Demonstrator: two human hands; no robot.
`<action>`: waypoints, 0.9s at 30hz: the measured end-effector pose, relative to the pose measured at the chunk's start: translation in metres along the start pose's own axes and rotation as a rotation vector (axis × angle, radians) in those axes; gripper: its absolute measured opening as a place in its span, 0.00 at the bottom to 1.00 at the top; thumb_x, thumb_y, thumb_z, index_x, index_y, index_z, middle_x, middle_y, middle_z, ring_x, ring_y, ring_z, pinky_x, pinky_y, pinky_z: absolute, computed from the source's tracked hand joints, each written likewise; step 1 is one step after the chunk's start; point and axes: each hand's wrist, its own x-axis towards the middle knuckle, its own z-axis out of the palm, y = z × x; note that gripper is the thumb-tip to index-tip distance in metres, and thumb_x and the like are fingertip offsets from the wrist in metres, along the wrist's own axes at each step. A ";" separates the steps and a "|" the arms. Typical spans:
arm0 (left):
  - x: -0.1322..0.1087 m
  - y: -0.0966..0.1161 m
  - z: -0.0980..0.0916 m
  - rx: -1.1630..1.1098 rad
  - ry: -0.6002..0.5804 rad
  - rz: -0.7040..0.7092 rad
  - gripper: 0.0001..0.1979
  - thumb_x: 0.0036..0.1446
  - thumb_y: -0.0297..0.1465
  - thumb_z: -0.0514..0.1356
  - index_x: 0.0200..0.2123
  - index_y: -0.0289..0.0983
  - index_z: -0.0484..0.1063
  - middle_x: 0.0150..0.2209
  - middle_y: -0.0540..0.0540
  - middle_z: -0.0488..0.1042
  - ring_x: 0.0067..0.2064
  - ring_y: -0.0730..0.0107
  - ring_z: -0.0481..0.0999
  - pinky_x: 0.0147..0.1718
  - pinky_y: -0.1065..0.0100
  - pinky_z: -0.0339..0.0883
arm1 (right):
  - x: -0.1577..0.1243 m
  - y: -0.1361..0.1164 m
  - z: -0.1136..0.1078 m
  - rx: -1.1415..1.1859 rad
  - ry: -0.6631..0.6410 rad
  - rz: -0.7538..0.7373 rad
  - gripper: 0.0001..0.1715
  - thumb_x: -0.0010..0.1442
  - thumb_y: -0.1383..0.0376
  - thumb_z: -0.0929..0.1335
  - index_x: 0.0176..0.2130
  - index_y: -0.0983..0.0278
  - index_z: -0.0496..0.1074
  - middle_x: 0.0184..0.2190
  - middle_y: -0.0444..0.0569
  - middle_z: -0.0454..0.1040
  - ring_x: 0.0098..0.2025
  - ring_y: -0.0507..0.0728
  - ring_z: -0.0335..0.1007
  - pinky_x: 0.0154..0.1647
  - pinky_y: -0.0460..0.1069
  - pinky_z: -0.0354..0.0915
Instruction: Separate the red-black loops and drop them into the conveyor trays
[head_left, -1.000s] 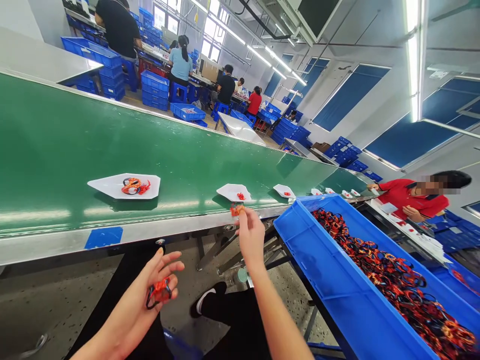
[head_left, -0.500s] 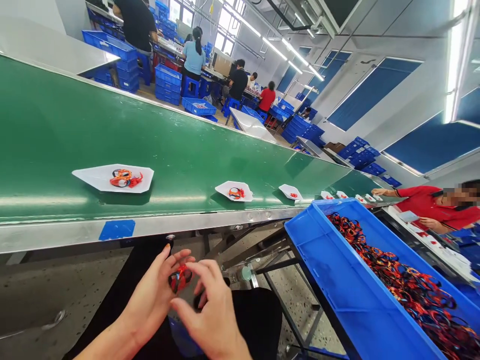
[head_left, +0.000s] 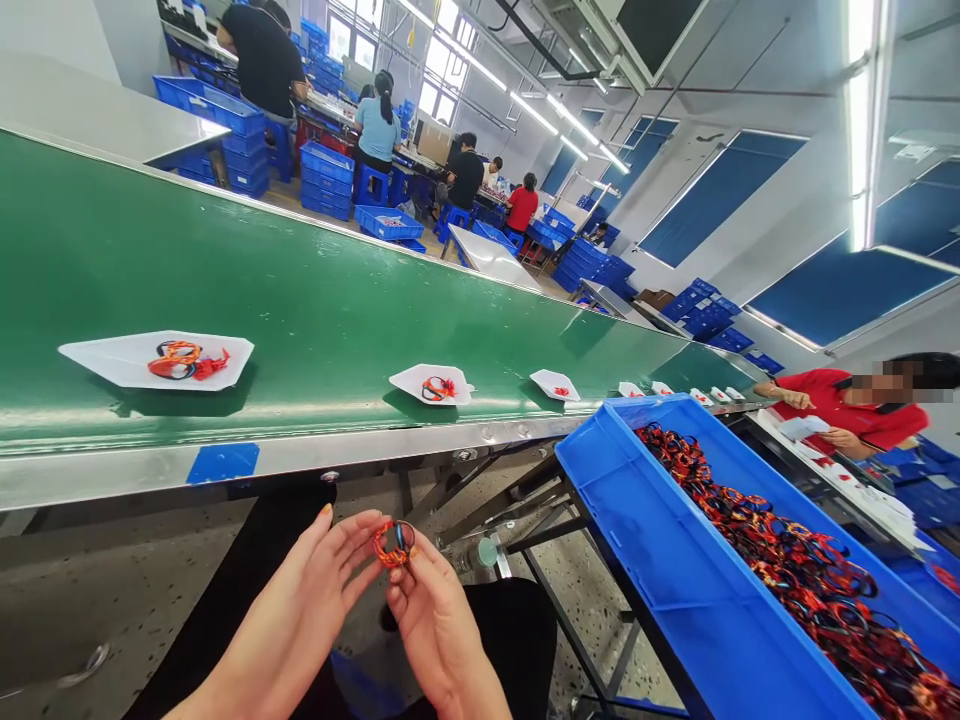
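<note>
My right hand [head_left: 444, 615] pinches a small looped cord band [head_left: 384, 556], orange, red and black, between thumb and fingers, above my lap. Beside it, my left hand [head_left: 304, 585] is open, palm turned up and fingers stretched out. Its fingertips reach the band's left side; whether they press on it I cannot tell. Similar bands [head_left: 757, 545] lie heaped in a long blue bin [head_left: 637, 510] to the right. On the green conveyor belt [head_left: 315, 300] in front, white paper trays [head_left: 120, 358] carry bands of the same colours.
A metal rail [head_left: 390, 446] edges the belt, with a blue patch [head_left: 223, 463] on it. A dark metal stand [head_left: 634, 585] supports the bin. Far right, a co-worker in a red shirt [head_left: 889, 405] handles white trays. Other people sit among stacked blue crates [head_left: 328, 180] behind.
The band has passed from the left palm into my right hand's pinch, and its loops now show. The trays on the belt have shifted left in view.
</note>
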 end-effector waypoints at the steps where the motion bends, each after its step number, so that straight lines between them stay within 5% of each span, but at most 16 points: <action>1: 0.000 0.000 -0.001 0.000 0.000 -0.006 0.19 0.58 0.39 0.53 0.44 0.33 0.72 0.52 0.40 0.71 0.56 0.58 0.65 0.54 0.59 0.63 | 0.000 0.000 -0.001 0.030 0.012 0.011 0.14 0.52 0.67 0.72 0.41 0.65 0.75 0.35 0.47 0.75 0.28 0.47 0.67 0.29 0.41 0.66; 17: 0.005 0.004 -0.007 -0.072 -0.020 -0.041 0.22 0.55 0.42 0.54 0.47 0.33 0.71 0.52 0.39 0.72 0.57 0.55 0.65 0.52 0.58 0.66 | 0.012 -0.007 -0.006 0.143 -0.022 0.044 0.10 0.50 0.69 0.72 0.37 0.65 0.75 0.33 0.47 0.76 0.29 0.47 0.68 0.31 0.41 0.66; 19: 0.005 0.006 -0.007 -0.065 -0.001 -0.038 0.23 0.54 0.43 0.54 0.47 0.34 0.71 0.52 0.40 0.72 0.56 0.55 0.65 0.52 0.57 0.65 | 0.019 -0.032 0.000 0.020 -0.028 -0.072 0.12 0.50 0.67 0.72 0.38 0.64 0.75 0.35 0.47 0.76 0.29 0.47 0.67 0.31 0.42 0.66; 23: 0.006 0.008 -0.008 -0.003 0.038 -0.045 0.22 0.53 0.41 0.56 0.49 0.36 0.69 0.51 0.42 0.73 0.56 0.56 0.66 0.51 0.57 0.66 | 0.054 -0.115 0.021 -0.581 0.108 -0.554 0.16 0.55 0.61 0.67 0.42 0.64 0.73 0.36 0.50 0.76 0.30 0.50 0.69 0.32 0.46 0.67; 27: 0.010 0.003 -0.013 0.068 0.056 -0.066 0.21 0.52 0.37 0.57 0.48 0.35 0.68 0.50 0.40 0.73 0.54 0.55 0.68 0.49 0.56 0.68 | 0.107 -0.197 0.034 -0.795 0.266 -0.793 0.15 0.53 0.63 0.65 0.40 0.67 0.73 0.35 0.51 0.77 0.33 0.52 0.70 0.33 0.47 0.66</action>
